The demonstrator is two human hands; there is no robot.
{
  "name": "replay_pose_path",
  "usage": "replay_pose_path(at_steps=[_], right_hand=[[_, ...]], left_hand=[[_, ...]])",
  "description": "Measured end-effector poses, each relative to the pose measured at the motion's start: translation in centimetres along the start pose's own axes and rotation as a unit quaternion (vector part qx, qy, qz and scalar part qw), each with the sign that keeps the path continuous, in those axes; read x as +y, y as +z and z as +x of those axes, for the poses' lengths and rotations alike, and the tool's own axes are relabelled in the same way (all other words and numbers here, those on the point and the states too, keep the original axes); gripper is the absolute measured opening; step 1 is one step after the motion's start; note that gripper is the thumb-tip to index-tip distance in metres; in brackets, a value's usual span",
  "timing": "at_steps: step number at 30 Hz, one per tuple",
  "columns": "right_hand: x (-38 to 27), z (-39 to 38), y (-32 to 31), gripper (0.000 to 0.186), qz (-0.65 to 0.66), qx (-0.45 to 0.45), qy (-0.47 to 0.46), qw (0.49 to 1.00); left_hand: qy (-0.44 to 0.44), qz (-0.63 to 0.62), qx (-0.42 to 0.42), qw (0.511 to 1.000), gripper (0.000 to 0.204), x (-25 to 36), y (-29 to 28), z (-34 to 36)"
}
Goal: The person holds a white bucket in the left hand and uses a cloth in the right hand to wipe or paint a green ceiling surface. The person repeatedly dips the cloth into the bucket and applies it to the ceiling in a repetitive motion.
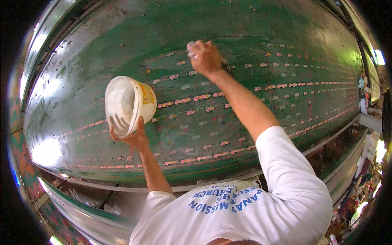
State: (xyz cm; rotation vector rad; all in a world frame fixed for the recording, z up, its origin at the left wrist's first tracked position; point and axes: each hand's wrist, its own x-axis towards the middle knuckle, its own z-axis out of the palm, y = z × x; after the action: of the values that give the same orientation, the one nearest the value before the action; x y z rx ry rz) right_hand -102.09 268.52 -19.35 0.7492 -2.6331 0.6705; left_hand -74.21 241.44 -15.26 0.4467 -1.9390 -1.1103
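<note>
A white plastic tub (130,105) with a yellow label is gripped at its rim and underside by the left hand (131,136), fingers curled closed around it; it is held tilted, its open mouth turned leftward, just in front of the green surface. The right hand (205,57) is raised higher and to the right, closed around a small pale lump (190,47) that is pressed against the green painted hull (122,36). The two hands are kept well apart, with open painted surface between them.

The hull is seen as a broad curved wall, filling most of the view. Rows of small pinkish-white putty dabs (204,97) are laid along its seams, running right toward the far end. Its lower edge is bounded by a pale rail (122,188), below which a narrow dim gap is seen. Bright glare is shown at the left edge. A white shirt (253,208) with blue lettering is worn. At the far right, cluttered ground and daylight are visible.
</note>
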Motion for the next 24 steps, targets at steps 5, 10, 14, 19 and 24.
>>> replay_pose_path(at_steps=[5,10,14,19,24], right_hand=[[-6.1,-4.7,-1.9,0.038,0.061,-0.051,-0.067,0.995],[-3.0,-11.3,-8.0,0.043,0.110,-0.076,-0.055,0.990],[3.9,-17.5,-13.7,0.035,0.016,0.032,0.047,0.998],[15.6,-27.8,-23.6,0.030,-0.132,0.122,0.156,0.971],[18.8,-37.3,-29.4,0.027,-0.266,0.141,0.379,0.875]], left_hand=[[0.013,-0.010,0.015,1.000,0.102,0.8,-0.1,-0.9],[0.040,0.016,-0.031,0.999,0.104,3.3,-1.3,-3.2],[0.003,0.023,-0.037,0.999,0.106,5.0,-1.6,-6.2],[-0.005,-0.039,-0.042,0.998,0.107,6.1,-0.7,-7.7],[0.019,-0.053,-0.057,0.997,0.108,8.5,-0.2,-10.7]])
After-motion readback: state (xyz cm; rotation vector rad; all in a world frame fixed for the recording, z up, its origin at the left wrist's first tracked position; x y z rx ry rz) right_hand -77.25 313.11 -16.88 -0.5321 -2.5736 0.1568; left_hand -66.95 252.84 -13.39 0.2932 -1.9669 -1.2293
